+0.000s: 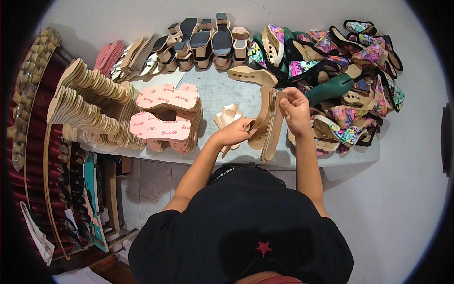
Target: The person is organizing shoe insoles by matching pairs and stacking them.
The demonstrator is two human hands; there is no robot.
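Observation:
A tan shoe sole with an insole piece stands on edge over the grey tabletop, held between both hands. My left hand grips its lower end. My right hand pinches its upper end near the top. A small stack of beige heel-shaped pieces lies just left of my left hand.
Two piles of pink insoles sit to the left, with rows of tan soles beyond them. Black-topped block-heel soles line the back. A heap of floral sandals and a green shoe last fill the right side.

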